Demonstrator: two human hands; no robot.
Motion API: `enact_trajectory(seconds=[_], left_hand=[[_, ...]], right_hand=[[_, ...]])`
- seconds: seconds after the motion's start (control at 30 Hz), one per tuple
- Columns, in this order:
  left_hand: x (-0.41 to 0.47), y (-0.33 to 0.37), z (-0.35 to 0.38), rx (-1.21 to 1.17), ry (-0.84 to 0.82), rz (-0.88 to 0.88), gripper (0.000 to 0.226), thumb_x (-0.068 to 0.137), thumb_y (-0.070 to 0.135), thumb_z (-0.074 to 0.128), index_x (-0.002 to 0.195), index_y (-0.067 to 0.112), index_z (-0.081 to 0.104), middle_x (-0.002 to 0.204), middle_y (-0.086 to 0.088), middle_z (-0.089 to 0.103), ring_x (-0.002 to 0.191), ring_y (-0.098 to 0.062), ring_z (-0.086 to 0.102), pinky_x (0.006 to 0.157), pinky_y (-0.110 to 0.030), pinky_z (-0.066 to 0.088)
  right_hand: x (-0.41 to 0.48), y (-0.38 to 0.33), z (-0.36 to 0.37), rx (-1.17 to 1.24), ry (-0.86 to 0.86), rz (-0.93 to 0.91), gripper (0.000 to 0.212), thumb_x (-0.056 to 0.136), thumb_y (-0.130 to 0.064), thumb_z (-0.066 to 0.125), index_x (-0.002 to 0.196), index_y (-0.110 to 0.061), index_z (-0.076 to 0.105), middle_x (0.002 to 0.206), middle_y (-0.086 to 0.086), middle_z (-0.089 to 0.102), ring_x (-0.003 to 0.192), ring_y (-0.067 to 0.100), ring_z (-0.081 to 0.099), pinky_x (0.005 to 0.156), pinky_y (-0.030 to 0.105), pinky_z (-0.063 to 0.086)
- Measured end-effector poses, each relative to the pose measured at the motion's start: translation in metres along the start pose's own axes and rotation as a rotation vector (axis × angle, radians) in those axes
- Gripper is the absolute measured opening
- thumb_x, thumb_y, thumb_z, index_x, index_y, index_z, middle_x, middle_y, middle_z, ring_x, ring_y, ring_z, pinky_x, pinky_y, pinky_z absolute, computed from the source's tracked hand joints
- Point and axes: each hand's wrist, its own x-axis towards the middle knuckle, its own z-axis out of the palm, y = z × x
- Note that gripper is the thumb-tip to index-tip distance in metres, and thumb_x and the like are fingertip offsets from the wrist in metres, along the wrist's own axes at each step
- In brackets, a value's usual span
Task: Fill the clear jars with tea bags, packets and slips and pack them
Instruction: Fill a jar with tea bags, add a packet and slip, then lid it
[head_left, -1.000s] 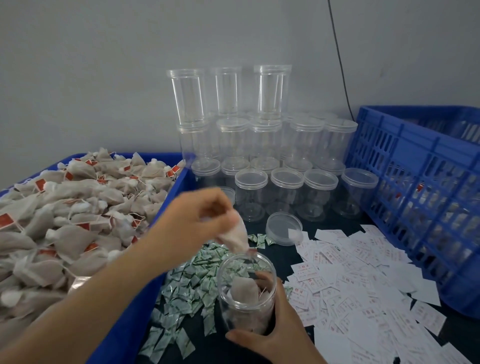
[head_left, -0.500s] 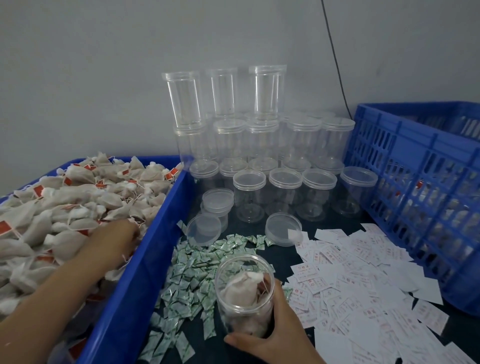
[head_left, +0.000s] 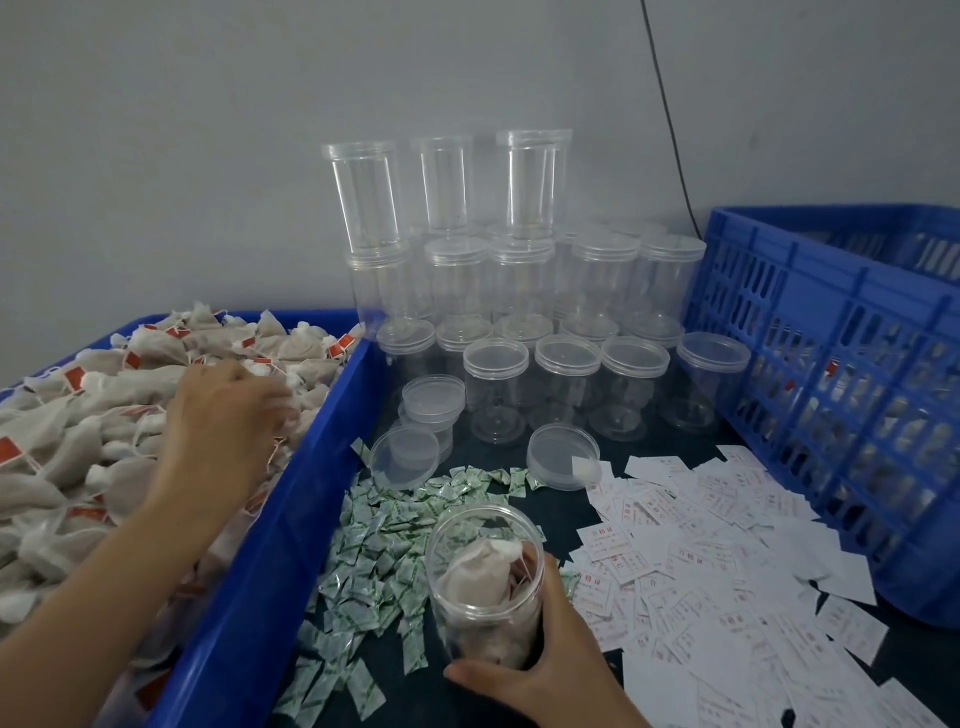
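Blue bin wall (head_left: 291, 519) between tea bags (head_left: 78, 457) and jar (head_left: 483, 587)
Right hand (head_left: 550, 670) grips the jar among packets (head_left: 374, 545) and slips (head_left: 727, 545); left hand (head_left: 223, 421) has reached further across the tea bags, grip too blurry to tell

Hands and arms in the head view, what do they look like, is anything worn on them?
The left hand and the right hand are both bare: no gloves, rings or watch show. The left forearm and the short stretch of right forearm in view are bare too, with no sleeve.
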Motion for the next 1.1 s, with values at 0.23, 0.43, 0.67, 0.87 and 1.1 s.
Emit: enact_trajectory(seconds=[0.23, 0.43, 0.67, 0.87, 1.1], left_hand=[[-0.021, 0.093, -0.048, -0.697, -0.061, 0.138, 0.023, 0.069, -0.003, 0.077, 0.088, 0.01, 0.077, 0.077, 0.008, 0.06, 0.076, 0.009, 0.056, 0.064, -0.002, 0.04], [-0.047, 0.118, -0.026, -0.651, -0.297, 0.133, 0.022, 0.079, 0.02, 0.075, 0.1, 0.024, 0.074, 0.092, 0.018, 0.058, 0.089, 0.002, 0.053, 0.083, -0.01, 0.039], [-0.057, 0.112, -0.021, -0.75, -0.283, 0.078, 0.062, 0.064, 0.068, 0.056, 0.117, 0.035, 0.061, 0.109, 0.029, 0.051, 0.108, 0.006, 0.047, 0.091, -0.012, 0.036], [-0.093, 0.124, 0.018, -0.791, -0.423, -0.051, 0.095, 0.06, 0.081, 0.054, 0.141, 0.039, 0.03, 0.132, 0.029, 0.032, 0.122, 0.009, 0.034, 0.095, -0.01, 0.028], [-0.105, 0.127, 0.034, -0.812, -0.285, 0.012, 0.092, 0.06, 0.081, 0.05, 0.137, 0.032, 0.038, 0.128, 0.029, 0.035, 0.118, 0.012, 0.036, 0.09, -0.004, 0.032]], right_hand=[[0.0, -0.001, 0.0, 0.007, 0.008, -0.024, 0.109, 0.056, -0.057, 0.093, 0.141, -0.059, 0.024, 0.139, -0.029, 0.051, 0.128, -0.009, 0.048, 0.104, 0.018, 0.044], [0.003, -0.003, 0.001, 0.04, 0.024, -0.083, 0.096, 0.062, -0.036, 0.095, 0.134, -0.06, 0.037, 0.136, -0.021, 0.057, 0.125, -0.002, 0.054, 0.096, 0.016, 0.048], [0.002, -0.003, 0.0, 0.065, 0.006, -0.094, 0.089, 0.061, -0.025, 0.096, 0.129, -0.057, 0.046, 0.132, -0.023, 0.059, 0.122, -0.001, 0.058, 0.091, 0.015, 0.051], [-0.003, -0.007, 0.0, 0.011, -0.028, -0.079, 0.096, 0.063, -0.013, 0.094, 0.133, -0.044, 0.037, 0.124, -0.032, 0.059, 0.116, -0.007, 0.06, 0.085, 0.011, 0.052], [0.0, -0.008, -0.005, 0.017, -0.096, 0.011, 0.104, 0.049, -0.023, 0.1, 0.129, -0.031, 0.034, 0.112, -0.035, 0.064, 0.106, -0.016, 0.059, 0.084, 0.008, 0.051]])
